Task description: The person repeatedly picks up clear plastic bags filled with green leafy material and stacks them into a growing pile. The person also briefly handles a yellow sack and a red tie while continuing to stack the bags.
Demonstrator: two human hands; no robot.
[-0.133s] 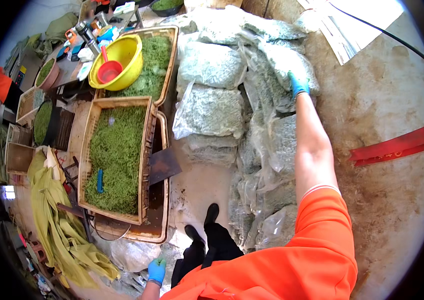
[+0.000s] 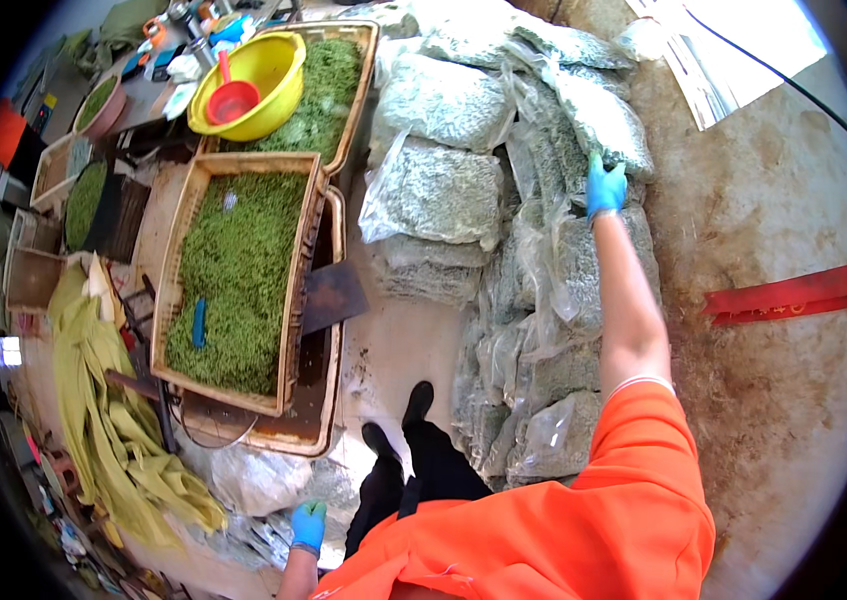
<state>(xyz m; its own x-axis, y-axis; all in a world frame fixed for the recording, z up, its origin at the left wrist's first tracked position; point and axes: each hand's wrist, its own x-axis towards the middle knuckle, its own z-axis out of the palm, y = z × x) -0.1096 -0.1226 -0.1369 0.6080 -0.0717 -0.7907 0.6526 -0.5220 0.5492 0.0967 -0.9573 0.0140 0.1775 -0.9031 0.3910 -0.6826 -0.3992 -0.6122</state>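
My right hand (image 2: 608, 187), in a blue glove, is stretched far forward. Its fingers are bent at the near end of a clear plastic bag (image 2: 599, 115) packed with grey-green stuff, and they seem to grip its edge. That bag lies on top of a row of similar bags (image 2: 584, 265). My left hand (image 2: 310, 527), also gloved in blue, hangs low beside my legs. Its fingers are curled, with green at the tips; whether they hold anything is hidden. Loose plastic (image 2: 259, 480) lies on the floor near it.
A second bag stack (image 2: 439, 190) stands left of the row. Further left are crates of green plant bits (image 2: 234, 270), a yellow basin (image 2: 289, 75) with a red dipper (image 2: 234, 102), and a yellow-green cloth (image 2: 94, 390). A red strip (image 2: 784, 293) lies on the right floor.
My right hand has drawn back toward me, from on top of the bag to its near end. The view has shifted a little; my left hand still hangs low.
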